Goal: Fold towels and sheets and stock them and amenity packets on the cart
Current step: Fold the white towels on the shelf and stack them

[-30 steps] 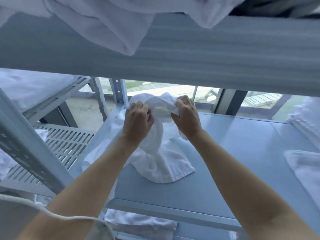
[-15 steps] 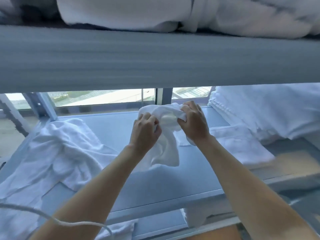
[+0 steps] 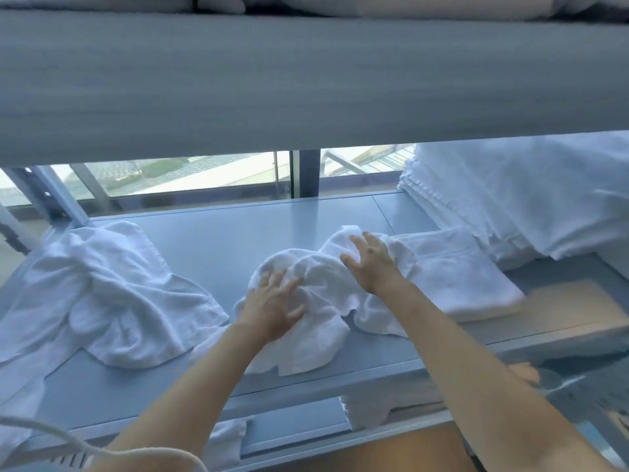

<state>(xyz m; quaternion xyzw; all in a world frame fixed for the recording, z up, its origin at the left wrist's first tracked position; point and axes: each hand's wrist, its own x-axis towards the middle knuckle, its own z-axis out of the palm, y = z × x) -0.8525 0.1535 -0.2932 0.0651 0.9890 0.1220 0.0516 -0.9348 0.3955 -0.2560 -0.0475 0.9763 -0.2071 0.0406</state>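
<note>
While the crumpled towel (image 3: 316,301) lies on the shelf (image 3: 211,240), the left hand (image 3: 272,310) and right hand (image 3: 372,264) press it, fingers spread.

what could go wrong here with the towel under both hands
The small towel lies bunched and creased under the flat left hand and right hand, so pressing now may set a crooked fold. Its near edge sits close to the shelf front and could slide off. Its right end overlaps the folded towel, which might get dragged askew.
</note>
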